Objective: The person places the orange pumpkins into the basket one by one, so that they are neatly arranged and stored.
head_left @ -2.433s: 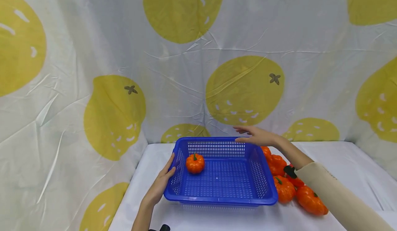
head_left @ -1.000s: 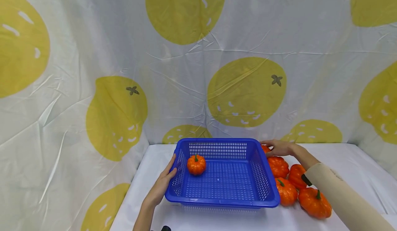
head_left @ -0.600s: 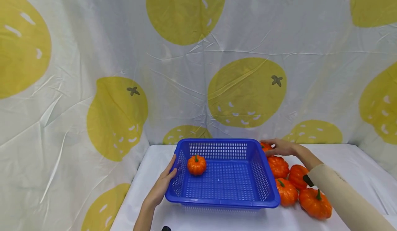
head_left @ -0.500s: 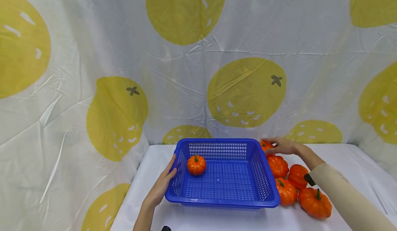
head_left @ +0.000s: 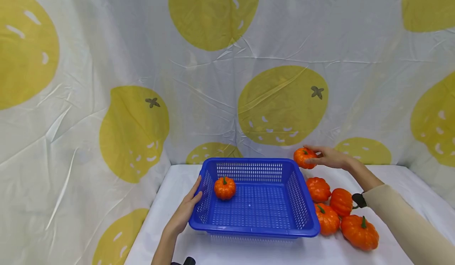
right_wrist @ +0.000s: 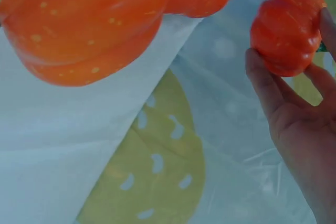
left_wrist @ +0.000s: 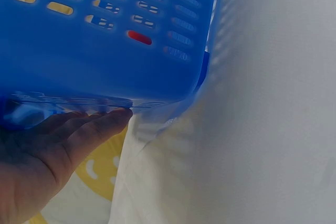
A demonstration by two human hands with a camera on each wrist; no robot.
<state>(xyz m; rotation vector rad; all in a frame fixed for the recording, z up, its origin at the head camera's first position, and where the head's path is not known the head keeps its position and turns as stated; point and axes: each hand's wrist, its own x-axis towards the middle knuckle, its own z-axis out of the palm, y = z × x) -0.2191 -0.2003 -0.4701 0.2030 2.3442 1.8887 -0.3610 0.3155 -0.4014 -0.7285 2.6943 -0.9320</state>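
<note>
My right hand pinches a small orange pumpkin between thumb and fingers, raised off the table beyond the basket's far right corner. The right wrist view shows that pumpkin held at the fingertips. A blue plastic basket with perforated walls stands in the middle. Another small pumpkin with a green stem sits inside it, towards the left. My left hand rests against the basket's left rim with straight fingers; in the left wrist view its fingers touch the rim from outside.
Right of the basket lie several orange pumpkins: one at the back, one in the middle, one beside the rim and one in front. A white cloth covers the table. A lemon-print curtain hangs behind.
My right hand reached from above the basket down to the rear pumpkin, took hold of it and lifted it up off the table. The left hand and basket stayed in place.
</note>
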